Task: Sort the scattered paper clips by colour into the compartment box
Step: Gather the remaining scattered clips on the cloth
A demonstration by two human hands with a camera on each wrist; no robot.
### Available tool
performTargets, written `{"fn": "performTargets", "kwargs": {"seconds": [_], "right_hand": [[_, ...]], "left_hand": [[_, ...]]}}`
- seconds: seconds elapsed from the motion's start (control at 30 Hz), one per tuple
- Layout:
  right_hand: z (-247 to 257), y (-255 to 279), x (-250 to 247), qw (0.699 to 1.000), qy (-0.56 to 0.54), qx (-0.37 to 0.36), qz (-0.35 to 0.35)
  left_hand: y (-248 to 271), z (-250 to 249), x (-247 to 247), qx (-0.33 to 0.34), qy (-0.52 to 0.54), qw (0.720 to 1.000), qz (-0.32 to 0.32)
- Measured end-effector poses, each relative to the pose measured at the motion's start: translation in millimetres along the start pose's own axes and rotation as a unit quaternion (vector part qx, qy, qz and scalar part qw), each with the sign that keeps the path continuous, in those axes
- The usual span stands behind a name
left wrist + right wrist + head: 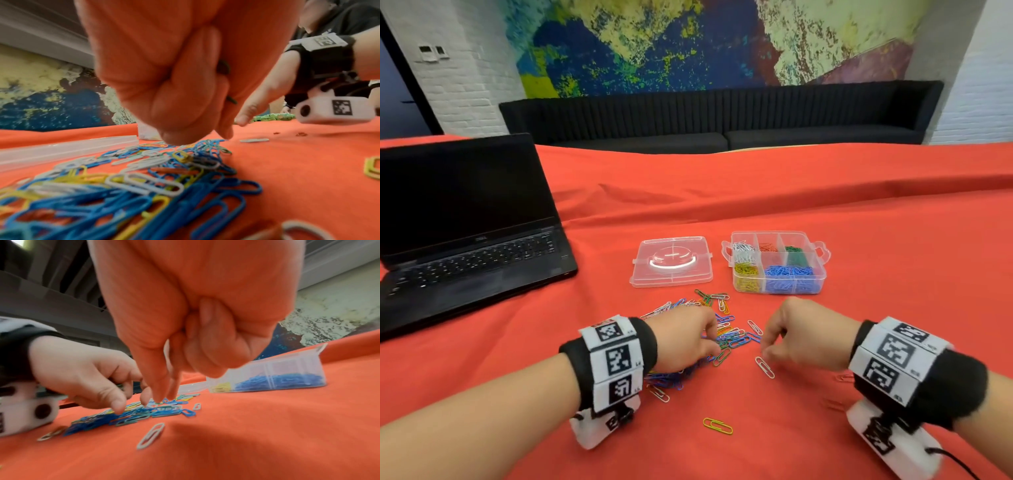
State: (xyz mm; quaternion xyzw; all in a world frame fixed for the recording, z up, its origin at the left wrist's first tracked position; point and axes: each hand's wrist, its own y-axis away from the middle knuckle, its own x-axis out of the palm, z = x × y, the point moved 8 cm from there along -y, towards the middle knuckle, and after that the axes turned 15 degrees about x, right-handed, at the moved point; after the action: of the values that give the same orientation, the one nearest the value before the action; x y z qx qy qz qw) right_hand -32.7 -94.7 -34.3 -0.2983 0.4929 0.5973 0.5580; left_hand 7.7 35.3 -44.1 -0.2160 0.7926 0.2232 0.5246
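Left hand (685, 337) curled over the clip pile (726, 334), just before the box (777, 262); dark green clips seemingly tucked in its fingers (185, 100), grip blurred. Right hand (803, 337) curled just right of the pile, above a white clip (764, 367); something pale between its fingers (170, 369), hard to identify. Lid (672, 262) left of the box.

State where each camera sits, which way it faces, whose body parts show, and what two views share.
Head: worn on the head, facing forward and down at compartment box, lid, laptop; shows both forearms, left hand, right hand.
Left wrist: looks along left fingers gripping dark clips, above the clip pile; right hand beyond.
Right wrist: looks along right fingers toward compartment box.
Shared: both wrist views show the pile and the opposite hand.
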Motion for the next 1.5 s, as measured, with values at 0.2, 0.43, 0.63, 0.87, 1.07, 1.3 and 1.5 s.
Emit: {"fn": "performTargets", "kwargs": {"seconds": [0.2, 0.43, 0.63, 0.87, 1.07, 1.3, 1.5], "right_hand": [[21, -14, 1, 0.997, 0.056, -0.035, -0.029], [17, -12, -1, 0.994, 0.086, -0.052, -0.041], [18, -14, 3, 0.994, 0.094, -0.049, -0.028], [9, -11, 2, 0.994, 0.109, -0.029, -0.005], [7, -8, 6, 0.994, 0.107, -0.034, 0.008], [-7, -6, 0, 0.996, -0.055, -0.012, 0.072], [-18, -10, 1, 0.973, -0.192, 0.068, 0.104]], "left_hand": [[-7, -6, 9, -0.019, -0.059, 0.998, 0.033], [-7, -7, 9, -0.011, -0.04, 0.998, 0.04], [-7, -10, 8, 0.01, -0.042, 0.998, 0.045], [-13, -5, 10, 0.018, -0.012, 0.998, 0.054], [-11, 7, 4, -0.012, 0.157, 0.987, 0.004], [-7, 13, 16, -0.065, 0.348, 0.935, -0.005], [-2, 10, 25, -0.086, 0.513, 0.854, 0.003]]}}
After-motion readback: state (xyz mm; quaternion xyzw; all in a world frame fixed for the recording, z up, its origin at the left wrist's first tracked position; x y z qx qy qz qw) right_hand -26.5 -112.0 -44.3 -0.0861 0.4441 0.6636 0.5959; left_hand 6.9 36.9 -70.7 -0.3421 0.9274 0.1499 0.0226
